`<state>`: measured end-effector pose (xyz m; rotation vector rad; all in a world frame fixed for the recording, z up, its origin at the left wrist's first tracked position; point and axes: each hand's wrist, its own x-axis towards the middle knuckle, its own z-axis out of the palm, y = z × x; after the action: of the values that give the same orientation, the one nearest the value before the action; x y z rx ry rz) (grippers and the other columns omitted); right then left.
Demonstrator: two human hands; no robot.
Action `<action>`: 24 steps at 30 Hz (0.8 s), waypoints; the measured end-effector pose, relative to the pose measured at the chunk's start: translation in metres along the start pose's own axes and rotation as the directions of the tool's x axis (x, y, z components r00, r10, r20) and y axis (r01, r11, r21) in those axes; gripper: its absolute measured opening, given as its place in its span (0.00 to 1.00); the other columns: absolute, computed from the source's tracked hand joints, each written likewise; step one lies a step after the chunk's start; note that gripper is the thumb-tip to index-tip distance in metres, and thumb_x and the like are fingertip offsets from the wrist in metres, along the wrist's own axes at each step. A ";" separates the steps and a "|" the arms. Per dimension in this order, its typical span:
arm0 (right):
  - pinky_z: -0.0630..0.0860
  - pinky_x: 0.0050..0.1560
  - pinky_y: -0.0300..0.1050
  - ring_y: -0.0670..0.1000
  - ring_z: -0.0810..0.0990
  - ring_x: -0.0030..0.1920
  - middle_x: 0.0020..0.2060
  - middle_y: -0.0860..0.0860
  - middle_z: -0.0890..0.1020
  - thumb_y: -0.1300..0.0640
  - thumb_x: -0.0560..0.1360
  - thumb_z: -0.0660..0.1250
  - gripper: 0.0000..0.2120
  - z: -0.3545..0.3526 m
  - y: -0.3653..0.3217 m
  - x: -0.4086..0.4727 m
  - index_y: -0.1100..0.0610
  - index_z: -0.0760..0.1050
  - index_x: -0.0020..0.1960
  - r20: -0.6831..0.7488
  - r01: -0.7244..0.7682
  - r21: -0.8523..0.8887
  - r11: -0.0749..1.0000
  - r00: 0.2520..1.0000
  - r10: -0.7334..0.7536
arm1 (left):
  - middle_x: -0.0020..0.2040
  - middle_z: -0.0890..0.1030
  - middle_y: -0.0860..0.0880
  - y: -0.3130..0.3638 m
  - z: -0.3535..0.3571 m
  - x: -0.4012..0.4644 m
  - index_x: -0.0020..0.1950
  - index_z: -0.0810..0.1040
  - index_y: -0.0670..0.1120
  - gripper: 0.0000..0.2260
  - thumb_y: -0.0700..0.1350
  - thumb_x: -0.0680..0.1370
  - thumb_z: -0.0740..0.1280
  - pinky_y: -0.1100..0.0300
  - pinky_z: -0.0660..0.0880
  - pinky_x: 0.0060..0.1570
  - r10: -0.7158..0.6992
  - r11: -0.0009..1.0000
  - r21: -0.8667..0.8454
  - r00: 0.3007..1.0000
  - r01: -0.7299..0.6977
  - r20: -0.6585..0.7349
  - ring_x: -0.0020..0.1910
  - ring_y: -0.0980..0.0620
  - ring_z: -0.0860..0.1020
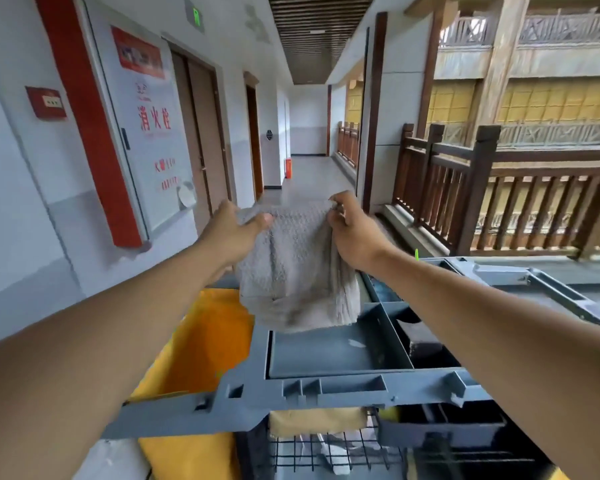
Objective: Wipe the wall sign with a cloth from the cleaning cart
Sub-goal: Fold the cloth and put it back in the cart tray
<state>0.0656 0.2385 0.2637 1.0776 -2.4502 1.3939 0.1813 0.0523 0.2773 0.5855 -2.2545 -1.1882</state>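
- Open corridor, white wall on the left, wooden railing (465,188) on the right.
- Grey cloth (291,268) held up over the cleaning cart (326,386), top edge pinched in the fingers of left hand (232,233) and right hand (354,233).
- Best folded into a flat pad before reaching the wall sign (142,133).
- Small print on sign blurred; lower cart shelves cut off.

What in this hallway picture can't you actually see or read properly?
- Small red print low on the white hydrant cabinet door, head view: too small and blurred.
- Fingertips of the left hand and right hand: hidden behind the grey towelling cloth they grip.
- Bottom of the yellow bag on the grey plastic cleaning cart: hidden by the left arm and cart frame.
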 end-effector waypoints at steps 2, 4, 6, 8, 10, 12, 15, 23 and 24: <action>0.65 0.32 0.41 0.47 0.75 0.39 0.41 0.46 0.75 0.51 0.85 0.51 0.05 0.005 0.046 0.001 0.44 0.63 0.60 -0.018 -0.089 -0.015 0.996 0.996 0.088 | 0.63 0.75 0.43 -0.020 0.041 0.014 0.71 0.65 0.43 0.28 0.60 0.79 0.65 0.61 0.69 0.38 -0.045 0.999 -0.001 0.997 0.045 0.069 0.57 0.46 0.75; 0.64 0.29 0.40 0.47 0.74 0.36 0.37 0.47 0.75 0.50 0.85 0.51 0.04 0.010 0.086 -0.002 0.41 0.63 0.57 -0.025 -0.151 -0.028 0.988 0.988 0.151 | 0.67 0.74 0.46 -0.037 0.080 0.026 0.73 0.66 0.44 0.28 0.60 0.79 0.63 0.59 0.73 0.41 -0.103 0.994 -0.009 0.980 0.106 0.171 0.60 0.45 0.76; 0.64 0.26 0.38 0.47 0.75 0.34 0.36 0.48 0.76 0.49 0.85 0.52 0.04 0.016 0.124 -0.006 0.40 0.63 0.54 -0.050 -0.203 -0.018 0.979 0.978 0.202 | 0.68 0.74 0.44 -0.052 0.117 0.032 0.74 0.64 0.42 0.30 0.61 0.80 0.61 0.53 0.76 0.47 -0.177 0.983 -0.010 0.957 0.184 0.232 0.60 0.43 0.76; 0.64 0.27 0.35 0.45 0.74 0.36 0.37 0.46 0.76 0.49 0.84 0.52 0.04 0.024 0.154 -0.010 0.41 0.65 0.54 -0.080 -0.240 0.009 0.971 0.967 0.240 | 0.66 0.73 0.46 -0.066 0.145 0.033 0.74 0.63 0.41 0.31 0.61 0.80 0.62 0.52 0.77 0.52 -0.214 0.973 -0.037 0.948 0.229 0.237 0.56 0.46 0.77; 0.67 0.32 0.38 0.43 0.74 0.38 0.39 0.47 0.77 0.50 0.84 0.53 0.06 0.035 0.179 -0.012 0.44 0.67 0.58 -0.063 -0.274 0.046 0.961 0.959 0.277 | 0.68 0.72 0.46 -0.083 0.168 0.035 0.74 0.64 0.41 0.32 0.62 0.79 0.63 0.48 0.75 0.60 -0.278 0.953 -0.051 0.931 0.298 0.237 0.60 0.46 0.76; 0.66 0.34 0.41 0.43 0.74 0.40 0.41 0.47 0.76 0.50 0.85 0.52 0.08 0.047 0.210 -0.011 0.46 0.68 0.60 -0.018 -0.311 0.073 0.948 0.950 0.313 | 0.73 0.70 0.44 -0.103 0.194 0.036 0.76 0.61 0.43 0.35 0.63 0.78 0.63 0.44 0.70 0.67 -0.385 0.909 -0.059 0.886 0.412 0.258 0.68 0.44 0.72; 0.67 0.34 0.43 0.50 0.75 0.40 0.42 0.50 0.77 0.49 0.84 0.51 0.09 0.064 0.243 -0.007 0.46 0.69 0.59 0.057 -0.371 0.086 0.925 0.928 0.367 | 0.75 0.68 0.46 -0.127 0.215 0.041 0.79 0.57 0.46 0.39 0.65 0.76 0.66 0.45 0.69 0.68 -0.524 0.822 -0.077 0.803 0.564 0.285 0.69 0.44 0.71; 0.67 0.31 0.42 0.51 0.75 0.40 0.46 0.53 0.77 0.51 0.84 0.50 0.11 0.105 0.291 0.018 0.47 0.68 0.61 0.108 -0.502 0.050 0.863 0.862 0.495 | 0.56 0.83 0.43 -0.179 0.234 0.060 0.51 0.84 0.44 0.15 0.48 0.68 0.80 0.49 0.77 0.59 -0.648 0.671 -0.153 0.674 0.725 0.355 0.56 0.44 0.81; 0.67 0.30 0.42 0.51 0.75 0.40 0.45 0.52 0.76 0.51 0.84 0.50 0.12 0.111 0.295 0.020 0.47 0.68 0.63 0.117 -0.511 0.027 0.859 0.855 0.505 | 0.49 0.85 0.42 -0.187 0.238 0.061 0.49 0.84 0.42 0.12 0.43 0.68 0.79 0.50 0.81 0.50 -0.659 0.649 -0.186 0.667 0.738 0.347 0.48 0.44 0.84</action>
<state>-0.1112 0.2353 0.0015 0.5282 -2.9337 1.5767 0.0107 0.0655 0.0202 1.3313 -1.9810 -2.0620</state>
